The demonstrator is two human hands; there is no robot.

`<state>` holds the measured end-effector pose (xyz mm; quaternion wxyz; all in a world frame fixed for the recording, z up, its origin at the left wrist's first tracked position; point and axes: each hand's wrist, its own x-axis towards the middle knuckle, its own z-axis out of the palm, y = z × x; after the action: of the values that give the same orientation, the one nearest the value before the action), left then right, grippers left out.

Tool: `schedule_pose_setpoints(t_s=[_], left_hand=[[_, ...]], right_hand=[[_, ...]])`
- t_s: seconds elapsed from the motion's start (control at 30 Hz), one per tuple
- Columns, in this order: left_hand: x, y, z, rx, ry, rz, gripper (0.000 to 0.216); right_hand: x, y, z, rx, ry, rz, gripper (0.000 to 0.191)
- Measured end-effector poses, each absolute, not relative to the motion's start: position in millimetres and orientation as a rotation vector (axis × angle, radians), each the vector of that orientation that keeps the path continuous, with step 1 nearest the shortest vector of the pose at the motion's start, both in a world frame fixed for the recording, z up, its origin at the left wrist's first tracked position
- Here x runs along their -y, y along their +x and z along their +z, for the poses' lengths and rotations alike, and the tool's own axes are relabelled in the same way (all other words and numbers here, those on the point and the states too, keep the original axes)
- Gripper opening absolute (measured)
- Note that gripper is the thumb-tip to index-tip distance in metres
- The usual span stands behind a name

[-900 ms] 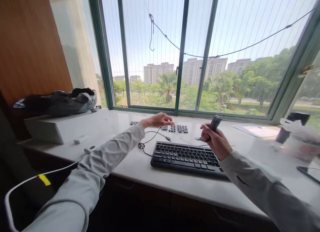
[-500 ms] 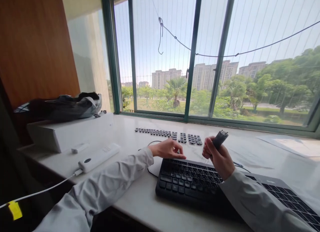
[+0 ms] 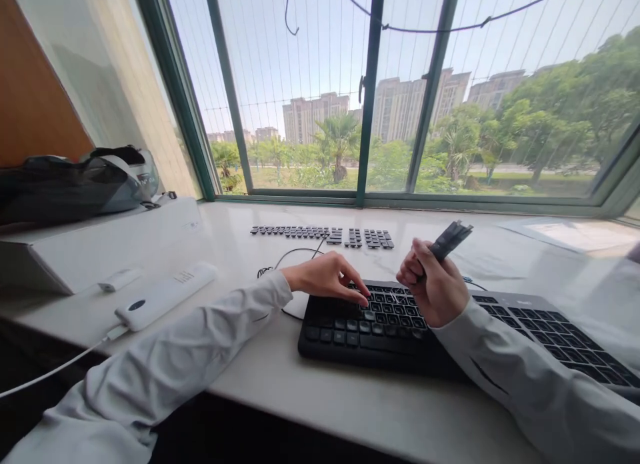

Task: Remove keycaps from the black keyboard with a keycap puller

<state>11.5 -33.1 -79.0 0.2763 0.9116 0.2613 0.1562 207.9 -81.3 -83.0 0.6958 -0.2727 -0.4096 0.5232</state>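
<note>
One dark tool (image 3: 450, 240) points up-right.

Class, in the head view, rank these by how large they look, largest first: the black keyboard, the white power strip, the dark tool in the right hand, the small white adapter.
1. Black keyboard
2. White power strip
3. Dark tool and small white adapter: look alike in size, and differing nearness to the camera leaves their order unsure.

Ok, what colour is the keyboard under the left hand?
Black, keys and frame alike. The keyboard shows best in the head view, with the left hand resting on its keys.
</note>
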Motion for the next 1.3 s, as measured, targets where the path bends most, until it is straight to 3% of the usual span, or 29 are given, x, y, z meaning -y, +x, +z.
schedule_pose_setpoints(t_s=[0.6, 1.0, 1.3], left_hand=[[39, 14, -83, -0.703, 2.292, 0.300, 0.042], [41, 19, -91, -0.633, 2.155, 0.484, 0.033], [37, 15, -86, -0.640, 2.352, 0.415, 0.036]], right_hand=[[97, 186, -98, 0.973, -0.696, 1.339, 0.053], [100, 181, -95, 0.986, -0.690, 1.312, 0.052], [100, 179, -96, 1.017, -0.727, 1.330, 0.051]])
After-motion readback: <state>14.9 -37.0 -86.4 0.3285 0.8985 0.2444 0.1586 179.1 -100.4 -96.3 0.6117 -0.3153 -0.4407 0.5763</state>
